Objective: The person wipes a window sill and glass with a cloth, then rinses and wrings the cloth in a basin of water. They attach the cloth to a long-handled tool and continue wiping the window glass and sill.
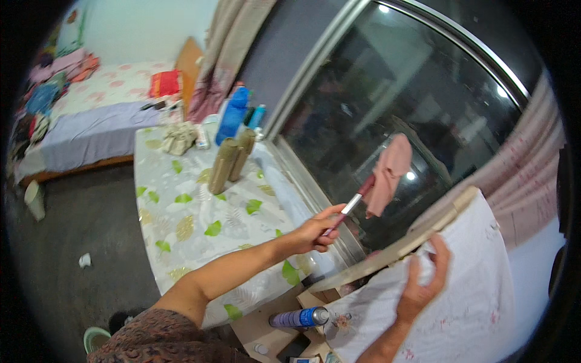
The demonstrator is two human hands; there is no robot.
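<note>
My left hand is closed around a maroon and silver handle of a window wiper. A pink cloth covers the wiper's head, which is up against or just before the dark window pane; I cannot tell whether they touch. My right hand has thumb and fingers apart, with nothing between them. It is beside a curved wooden edge, in front of a white cloth hanging from that edge. Below, a blue and purple spray can lies on its side.
A table with a leaf-patterned cover runs along the window. On it are two olive-brown cylinders, a blue bottle and a crumpled cloth. Curtains flank the glass. A bed stands at the far left.
</note>
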